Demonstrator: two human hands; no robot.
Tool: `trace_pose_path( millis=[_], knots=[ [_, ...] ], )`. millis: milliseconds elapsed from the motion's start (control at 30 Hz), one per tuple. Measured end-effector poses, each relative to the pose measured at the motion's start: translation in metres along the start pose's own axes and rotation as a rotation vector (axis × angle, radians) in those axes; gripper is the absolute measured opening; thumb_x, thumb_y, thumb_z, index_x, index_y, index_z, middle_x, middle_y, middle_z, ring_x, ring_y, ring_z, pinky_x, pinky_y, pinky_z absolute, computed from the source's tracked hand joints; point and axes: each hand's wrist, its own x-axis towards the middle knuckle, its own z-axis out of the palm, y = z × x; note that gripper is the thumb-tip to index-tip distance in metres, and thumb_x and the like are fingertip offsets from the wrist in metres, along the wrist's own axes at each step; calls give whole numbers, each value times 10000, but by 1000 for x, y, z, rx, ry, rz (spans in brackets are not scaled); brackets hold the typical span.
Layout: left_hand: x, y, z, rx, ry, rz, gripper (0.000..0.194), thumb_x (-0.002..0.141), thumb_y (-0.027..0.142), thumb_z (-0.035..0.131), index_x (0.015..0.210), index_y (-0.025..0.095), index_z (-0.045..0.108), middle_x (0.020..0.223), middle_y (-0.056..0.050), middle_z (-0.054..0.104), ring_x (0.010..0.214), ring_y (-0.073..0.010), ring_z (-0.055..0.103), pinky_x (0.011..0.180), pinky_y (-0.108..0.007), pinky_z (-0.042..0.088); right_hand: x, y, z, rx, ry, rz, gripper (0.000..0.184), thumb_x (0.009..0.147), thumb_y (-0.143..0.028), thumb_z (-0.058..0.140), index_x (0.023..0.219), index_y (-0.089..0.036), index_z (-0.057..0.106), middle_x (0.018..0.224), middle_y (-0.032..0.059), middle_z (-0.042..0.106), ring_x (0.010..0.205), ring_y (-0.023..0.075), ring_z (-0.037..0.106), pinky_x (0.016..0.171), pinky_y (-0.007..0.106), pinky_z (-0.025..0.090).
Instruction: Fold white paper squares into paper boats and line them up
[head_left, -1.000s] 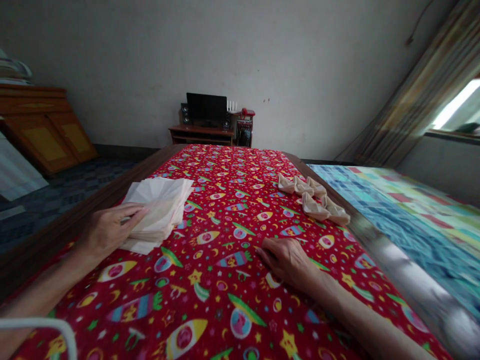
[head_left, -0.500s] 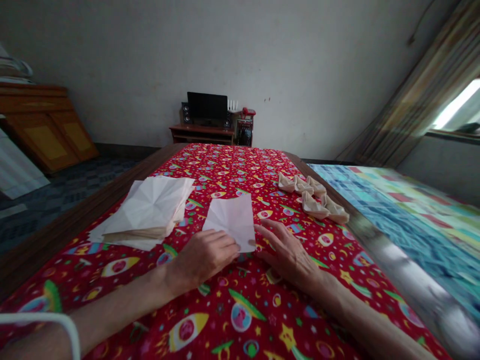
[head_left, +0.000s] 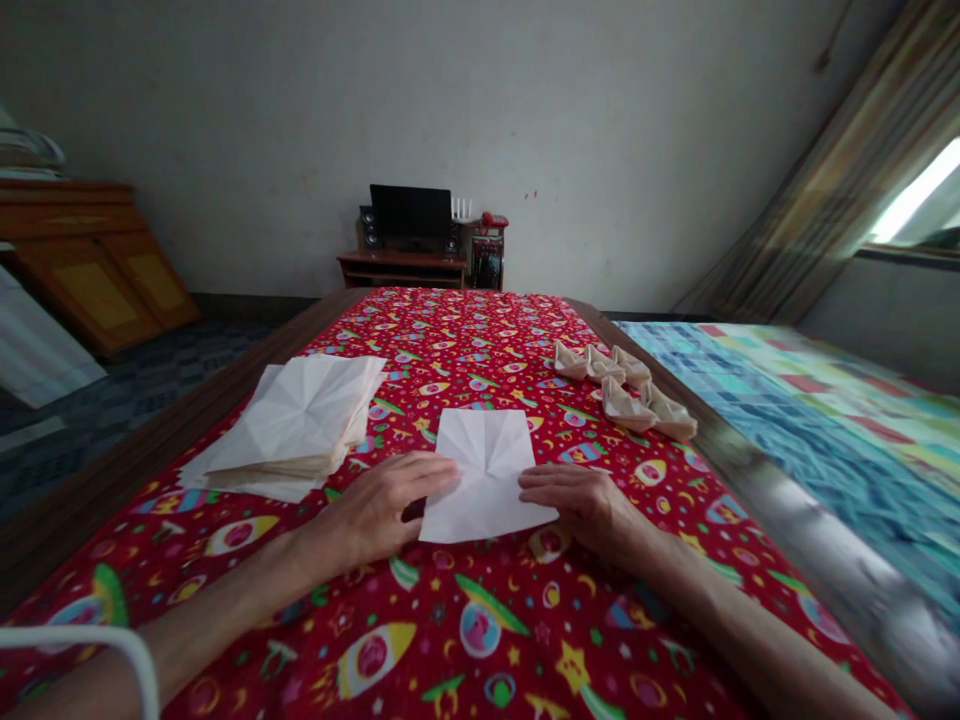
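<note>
L hand [head_left: 401,500], R hand [head_left: 581,500]: fingers on side edges of creased paper [head_left: 486,490], flat on cloth [head_left: 439,620] btwn them; can't tell if pinching. Press lightly, evenly; keep paper square.

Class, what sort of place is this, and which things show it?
Probably a room in a home: a monitor on a small desk, a wooden cupboard, and what looks like a patchwork-covered bed.

Room dim; daylight enters by an overexposed window [head_left: 916,198] to the right of the surface [head_left: 480,340], with glare along the surface's right wooden edge [head_left: 791,530]. Sheet [head_left: 484,505] on the surface softly lit, creases legible. Wide-angle distortion: cabinet [head_left: 90,265] left of the surface leans, stretched.
</note>
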Motion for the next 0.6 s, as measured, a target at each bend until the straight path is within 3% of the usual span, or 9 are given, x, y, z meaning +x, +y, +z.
trace_pose_path(
  millis=[167, 300, 433, 500, 600],
  knots=[
    [-5, -9, 0, -42, 17, 47, 298, 891, 174, 486, 1146, 220, 634, 1154, -53, 662, 1109, -183, 582, 947, -338, 476, -4, -4, -7, 60, -25, 7, 333, 798, -57, 481, 1052, -178, 660, 1043, 101, 702, 1006, 182, 649, 871, 311, 524],
    [-4, 3, -1, -100, 23, 75, 260, 905, 167, 468, 1062, 213, 669, 1090, -47, 691, 1029, -173, 631, 963, -352, 461, -12, -15, -15, 88, -22, 51, 309, 824, -88, 475, 1064, -192, 639, 1022, 93, 704, 967, 176, 654, 852, 303, 518],
    [-5, 16, 1, -220, 68, 59, 232, 900, 148, 474, 1035, 179, 660, 1034, -52, 704, 1005, -156, 637, 925, -293, 475, -17, -32, -22, 127, -73, 120, 270, 852, -107, 452, 1017, -199, 646, 989, 80, 702, 906, 163, 652, 805, 271, 504],
    [-4, 20, 3, -259, 90, 6, 210, 904, 163, 473, 996, 173, 661, 982, -50, 710, 960, -150, 645, 873, -264, 490, -17, -36, -21, 132, -86, 207, 240, 867, -135, 447, 957, -193, 662, 922, 66, 705, 828, 154, 649, 751, 250, 495],
    [0, 23, 6, -224, 137, -153, 227, 905, 201, 455, 795, 170, 651, 784, -29, 690, 755, -133, 646, 692, -219, 492, -14, -33, -15, 113, -33, 469, 224, 874, -218, 459, 831, -173, 674, 741, 33, 683, 647, 137, 607, 605, 221, 453]
  ],
)
